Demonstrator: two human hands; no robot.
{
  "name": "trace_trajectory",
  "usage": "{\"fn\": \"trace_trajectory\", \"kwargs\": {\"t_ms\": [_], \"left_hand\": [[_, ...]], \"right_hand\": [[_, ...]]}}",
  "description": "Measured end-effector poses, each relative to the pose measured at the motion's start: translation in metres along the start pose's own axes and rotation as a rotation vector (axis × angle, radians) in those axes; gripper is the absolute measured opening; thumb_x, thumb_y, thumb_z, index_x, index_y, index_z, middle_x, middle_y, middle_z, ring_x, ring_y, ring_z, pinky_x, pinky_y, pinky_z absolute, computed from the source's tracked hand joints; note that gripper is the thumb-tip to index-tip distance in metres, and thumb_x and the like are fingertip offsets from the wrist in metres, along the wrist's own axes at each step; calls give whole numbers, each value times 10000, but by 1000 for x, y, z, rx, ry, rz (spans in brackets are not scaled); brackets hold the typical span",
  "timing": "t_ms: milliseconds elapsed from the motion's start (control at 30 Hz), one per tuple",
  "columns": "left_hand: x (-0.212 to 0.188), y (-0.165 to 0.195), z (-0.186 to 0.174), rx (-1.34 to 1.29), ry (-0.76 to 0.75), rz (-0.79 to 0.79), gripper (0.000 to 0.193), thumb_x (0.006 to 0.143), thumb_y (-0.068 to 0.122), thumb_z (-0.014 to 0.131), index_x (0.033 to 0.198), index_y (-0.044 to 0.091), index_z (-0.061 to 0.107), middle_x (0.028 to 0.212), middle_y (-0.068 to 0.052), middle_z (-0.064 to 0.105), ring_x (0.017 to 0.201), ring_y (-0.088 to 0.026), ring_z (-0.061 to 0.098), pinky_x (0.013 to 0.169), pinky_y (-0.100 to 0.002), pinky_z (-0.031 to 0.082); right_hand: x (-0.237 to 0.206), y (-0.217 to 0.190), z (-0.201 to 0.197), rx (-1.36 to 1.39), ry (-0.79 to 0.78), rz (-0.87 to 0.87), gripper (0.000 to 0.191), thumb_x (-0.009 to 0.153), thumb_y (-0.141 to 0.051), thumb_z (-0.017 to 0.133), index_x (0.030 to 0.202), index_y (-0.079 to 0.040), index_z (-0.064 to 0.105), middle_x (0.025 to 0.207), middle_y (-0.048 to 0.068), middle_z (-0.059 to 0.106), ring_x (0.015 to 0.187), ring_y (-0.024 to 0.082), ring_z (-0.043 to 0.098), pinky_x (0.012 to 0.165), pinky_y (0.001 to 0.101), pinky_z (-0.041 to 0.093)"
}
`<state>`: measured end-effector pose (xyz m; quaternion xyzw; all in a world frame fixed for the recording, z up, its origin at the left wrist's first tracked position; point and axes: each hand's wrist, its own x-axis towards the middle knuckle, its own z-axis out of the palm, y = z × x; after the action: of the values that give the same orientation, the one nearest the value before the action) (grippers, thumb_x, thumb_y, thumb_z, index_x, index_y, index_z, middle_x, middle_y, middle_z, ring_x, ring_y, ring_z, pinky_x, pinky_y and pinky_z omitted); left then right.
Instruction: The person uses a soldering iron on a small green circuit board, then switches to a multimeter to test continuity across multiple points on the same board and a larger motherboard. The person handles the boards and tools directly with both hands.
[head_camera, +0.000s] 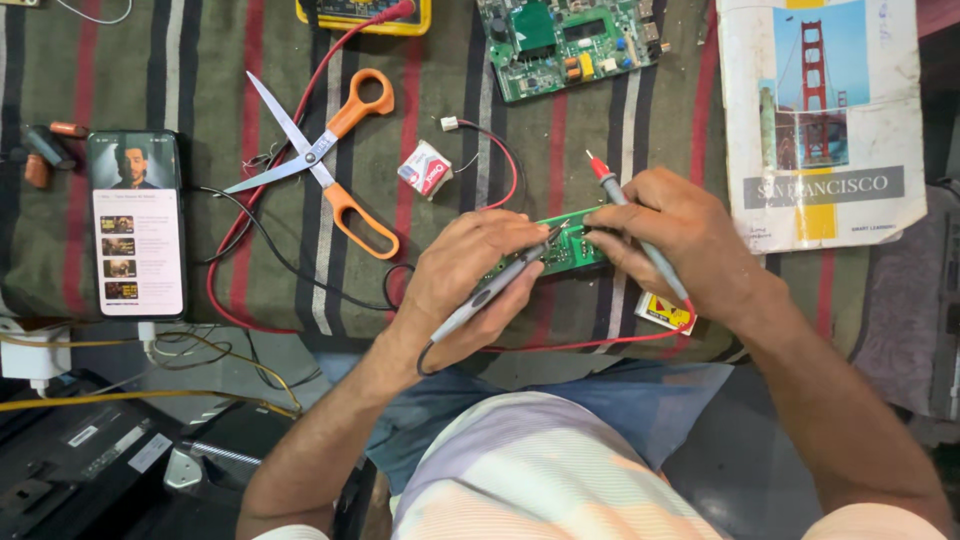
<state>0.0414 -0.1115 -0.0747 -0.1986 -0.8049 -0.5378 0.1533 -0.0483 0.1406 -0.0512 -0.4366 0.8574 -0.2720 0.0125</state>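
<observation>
My left hand grips a grey test probe like a pen, its tip on a small green circuit board lying on the striped cloth. My right hand holds a second probe with a red tip, its shaft running under my fingers, and rests on the right end of the same board. A red lead trails from that probe along the cloth's near edge.
Orange-handled scissors lie open to the left. A phone with a lit screen sits far left. A larger green circuit board, a yellow meter and a book lie at the back. A small red-and-white box sits near the leads.
</observation>
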Motion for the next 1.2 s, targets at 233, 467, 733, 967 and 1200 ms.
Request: {"fn": "trace_trajectory", "kwargs": {"t_ms": [233, 467, 733, 967, 1200], "left_hand": [[1, 0, 13, 22, 1, -5, 313, 890, 52, 758, 1188, 52, 664, 1175, -85, 712, 1207, -293, 681, 1171, -466, 474], [-1, -7, 23, 77, -1, 26, 320, 869, 54, 757, 1174, 65, 661, 1171, -66, 702, 1253, -295, 643, 1141, -461, 460], [-3, -4, 31, 120, 1, 34, 316, 866, 64, 764, 1168, 74, 670, 1174, -49, 708, 1253, -280, 643, 1153, -458, 443], [-2, 0, 31, 152, -18, 55, 334, 843, 54, 763, 1163, 60, 667, 1169, -62, 699, 1252, -289, 630, 1161, -469, 431], [1, 1, 32, 176, -11, 63, 323, 855, 53, 761, 1164, 55, 665, 1170, -62, 692, 1253, -285, 633, 1166, -473, 429]], "right_hand": [[-8, -5, 5, 19, 130, 58, 276, 915, -30, 790, 1184, -62, 733, 903, 104, 611, 802, 236, 609, 693, 370, 492], [-41, -35, 32, 630, 645, 345, 303, 1060, -105, 584, 1333, 5, 511, 1087, 40, 729, 969, 65, 720, 875, 253, 616], [-67, -46, 27, 231, 488, 402, 175, 1010, -33, 738, 1172, 23, 702, 991, 103, 736, 707, 83, 623, 611, 211, 504], [-57, -49, 26, 157, 469, 264, 195, 982, 47, 710, 1169, 6, 670, 1167, 161, 732, 992, 199, 752, 869, 274, 608], [-46, -49, 31, 128, 479, 208, 242, 907, 89, 742, 1132, 38, 671, 1131, 194, 724, 1044, 260, 750, 904, 320, 613]]}}
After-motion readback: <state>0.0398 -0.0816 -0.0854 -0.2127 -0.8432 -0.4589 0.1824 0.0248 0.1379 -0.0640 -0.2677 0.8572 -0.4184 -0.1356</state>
